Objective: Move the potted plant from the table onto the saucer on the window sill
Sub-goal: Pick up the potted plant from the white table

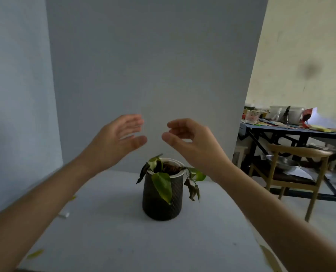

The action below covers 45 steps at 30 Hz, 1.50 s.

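The potted plant (pixel 163 195) stands upright on the white table (pixel 108 232), a dark textured pot with a white inner rim, a few green leaves and some dried brown ones hanging over its side. Both my hands hover in the air above and behind it, apart from it. My left hand (pixel 116 140) is open with fingers spread, palm turned right. My right hand (pixel 190 142) is loosely curled, fingers apart, holding nothing. No saucer or window sill is in view.
A white backdrop wall rises right behind the table. At right a wooden chair (pixel 292 173) stands by a cluttered dark table (pixel 300 130). Loose leaf bits (pixel 34 254) and a small white scrap (pixel 64 214) lie on the table's left.
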### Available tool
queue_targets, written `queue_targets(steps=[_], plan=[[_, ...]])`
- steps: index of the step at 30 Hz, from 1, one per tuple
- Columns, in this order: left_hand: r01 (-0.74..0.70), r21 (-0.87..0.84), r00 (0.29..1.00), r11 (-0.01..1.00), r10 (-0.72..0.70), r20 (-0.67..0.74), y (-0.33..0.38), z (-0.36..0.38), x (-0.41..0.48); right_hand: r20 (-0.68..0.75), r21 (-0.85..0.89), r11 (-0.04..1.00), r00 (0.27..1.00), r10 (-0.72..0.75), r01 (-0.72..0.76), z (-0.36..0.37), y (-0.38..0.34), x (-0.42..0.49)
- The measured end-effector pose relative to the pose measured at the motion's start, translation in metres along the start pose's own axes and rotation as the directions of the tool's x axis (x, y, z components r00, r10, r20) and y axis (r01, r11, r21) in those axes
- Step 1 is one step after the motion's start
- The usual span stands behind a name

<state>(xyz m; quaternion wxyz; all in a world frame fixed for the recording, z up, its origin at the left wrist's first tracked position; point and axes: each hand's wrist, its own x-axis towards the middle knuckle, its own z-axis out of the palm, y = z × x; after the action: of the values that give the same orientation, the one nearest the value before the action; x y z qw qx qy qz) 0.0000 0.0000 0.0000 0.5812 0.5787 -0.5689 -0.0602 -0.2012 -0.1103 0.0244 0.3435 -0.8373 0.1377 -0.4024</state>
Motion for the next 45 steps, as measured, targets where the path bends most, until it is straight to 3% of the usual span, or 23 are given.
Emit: queue_targets(steps=[4,6,9,10,12,16,20,25,33,45], plan=[[0.135,0.071,0.974,0.988,-0.146,0.171,-0.034,0.014,-0.021,0.024,-0.075,0.986,0.988,0.153,-0.151,0.001,0.018,-0.025],[0.219,0.115,0.946,0.969,-0.239,0.219,-0.056,0.019,-0.029,0.124,-0.180,0.951,0.953,0.277,-0.253,-0.001,0.032,-0.036],[0.291,0.175,0.894,0.941,-0.332,0.301,-0.078,0.026,-0.040,0.379,-0.512,0.810,0.772,0.510,-0.284,-0.001,0.053,-0.051],[0.309,0.193,0.875,0.931,-0.358,0.327,-0.083,0.029,-0.042,0.401,-0.613,0.744,0.707,0.582,-0.265,0.001,0.062,-0.055],[0.347,0.188,0.842,0.919,-0.393,0.368,-0.087,0.036,-0.044,0.370,-0.696,0.671,0.674,0.640,-0.255,0.008,0.080,-0.057],[0.364,0.139,0.839,0.921,-0.389,0.381,-0.090,0.050,-0.045,0.298,-0.500,0.762,0.745,0.597,-0.410,0.021,0.107,-0.053],[0.341,0.145,0.841,0.929,-0.370,0.395,-0.092,0.054,-0.047,0.291,-0.298,0.852,0.808,0.511,-0.431,0.038,0.120,-0.056],[0.311,0.194,0.840,0.930,-0.365,0.402,-0.093,0.055,-0.049,0.254,-0.269,0.875,0.847,0.467,-0.403,0.047,0.120,-0.056],[0.375,0.197,0.849,0.906,-0.421,0.320,-0.093,0.053,-0.049,0.228,-0.309,0.871,0.859,0.458,-0.382,0.050,0.127,-0.052],[0.371,0.073,0.885,0.926,-0.376,0.273,-0.057,0.026,-0.018,0.195,-0.041,0.950,0.930,0.312,-0.310,0.035,0.091,-0.018]])
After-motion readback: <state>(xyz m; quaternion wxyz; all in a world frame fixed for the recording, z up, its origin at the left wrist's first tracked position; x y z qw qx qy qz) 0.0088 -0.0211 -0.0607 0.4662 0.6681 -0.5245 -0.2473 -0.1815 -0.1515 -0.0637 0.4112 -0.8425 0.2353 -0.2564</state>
